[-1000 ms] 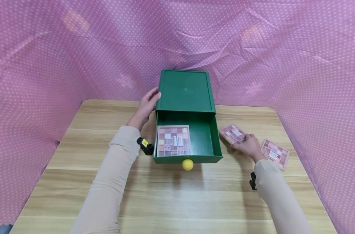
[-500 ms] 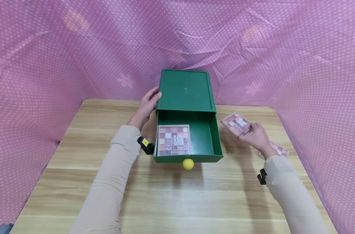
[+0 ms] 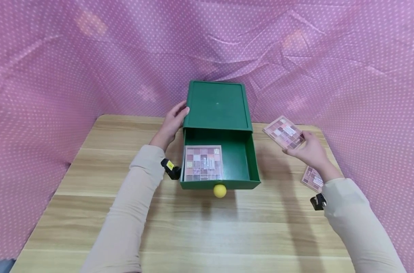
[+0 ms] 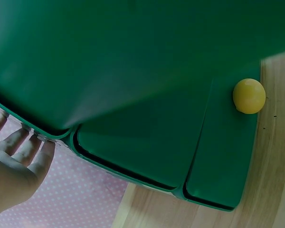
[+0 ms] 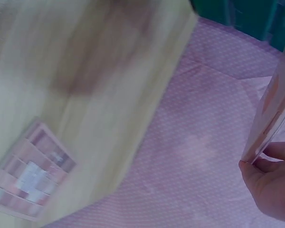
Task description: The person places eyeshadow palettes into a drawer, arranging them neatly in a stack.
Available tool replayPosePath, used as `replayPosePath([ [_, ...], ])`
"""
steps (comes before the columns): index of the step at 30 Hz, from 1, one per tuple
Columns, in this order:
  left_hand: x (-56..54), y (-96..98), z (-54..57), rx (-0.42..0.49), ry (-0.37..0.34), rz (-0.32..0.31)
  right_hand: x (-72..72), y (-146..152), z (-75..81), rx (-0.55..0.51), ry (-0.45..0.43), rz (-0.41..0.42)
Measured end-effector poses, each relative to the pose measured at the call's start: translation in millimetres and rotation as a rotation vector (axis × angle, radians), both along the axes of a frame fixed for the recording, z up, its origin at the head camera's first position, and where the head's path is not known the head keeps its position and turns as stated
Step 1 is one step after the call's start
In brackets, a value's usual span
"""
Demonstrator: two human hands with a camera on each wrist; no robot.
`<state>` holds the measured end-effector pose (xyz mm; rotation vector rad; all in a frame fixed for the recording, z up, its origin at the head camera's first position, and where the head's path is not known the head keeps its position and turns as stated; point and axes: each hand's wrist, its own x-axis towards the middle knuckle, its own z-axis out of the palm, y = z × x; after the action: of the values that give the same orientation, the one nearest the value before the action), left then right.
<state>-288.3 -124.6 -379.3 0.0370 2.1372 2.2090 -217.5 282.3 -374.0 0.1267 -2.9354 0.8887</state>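
My right hand pinches a square eyeshadow palette by its near edge, holding it up over the right rear of the table. The right wrist view has this palette edge-on between thumb and fingers. Against the left side of a green drawer box rests my left hand; in the left wrist view its fingertips touch the box wall. The top drawer is pulled out, with a palette lying face up in its left half. Another palette lies on the table, partly behind my right wrist.
The drawer's yellow round knob juts toward me. Below, the left wrist view has a lower tier with its own yellow knob. A pink dotted cloth surrounds the wooden table at the back and sides.
My right hand has lifted its palette off the table and moved it back and to the right. The left hand and the drawer have stayed where they were.
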Motion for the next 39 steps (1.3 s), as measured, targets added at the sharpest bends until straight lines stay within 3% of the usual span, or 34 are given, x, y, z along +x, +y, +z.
replayPosePath([
  [6,-1.0,-0.2,-0.3,-0.008,-0.001,-0.001,3.0,-5,21.8,-0.005,0.084,0.022],
  [21,-1.9,-0.4,-1.6,-0.003,0.004,-0.004,10.1,-24,65.1,-0.009,0.155,0.102],
  [28,-3.1,-0.1,-1.9,0.003,0.007,0.0,14.0,-40,79.9,0.006,0.168,0.134],
  [39,-3.3,-0.1,-0.3,0.01,0.004,0.0,18.2,-72,92.7,-0.016,0.161,0.257],
])
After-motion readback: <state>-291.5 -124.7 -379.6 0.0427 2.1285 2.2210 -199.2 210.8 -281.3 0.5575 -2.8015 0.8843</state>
